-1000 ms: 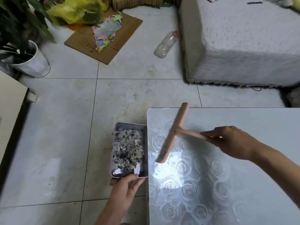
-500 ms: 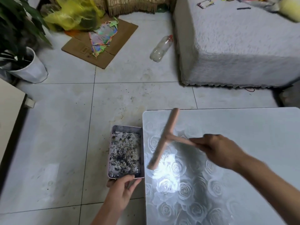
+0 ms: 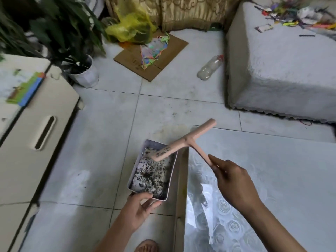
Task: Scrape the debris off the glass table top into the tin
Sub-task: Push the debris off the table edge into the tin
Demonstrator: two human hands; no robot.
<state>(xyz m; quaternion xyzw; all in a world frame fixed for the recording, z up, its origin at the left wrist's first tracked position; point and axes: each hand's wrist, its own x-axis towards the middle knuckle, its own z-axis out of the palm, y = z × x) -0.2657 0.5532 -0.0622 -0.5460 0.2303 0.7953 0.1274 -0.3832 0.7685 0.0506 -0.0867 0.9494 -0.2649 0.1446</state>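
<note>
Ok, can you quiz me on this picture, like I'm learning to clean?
1. True or false: one end of the scraper is over the tin.
2. Which hand holds the tin?
3. The right hand grips the scraper by its: A handle, B blade, C both.
Key: 1 true. 2 the left hand. 3 A.

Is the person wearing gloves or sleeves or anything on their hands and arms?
No. The left hand and right hand have no gloves, rings or watch that I can see. The left forearm and right forearm are uncovered too, with no sleeves in view.
</note>
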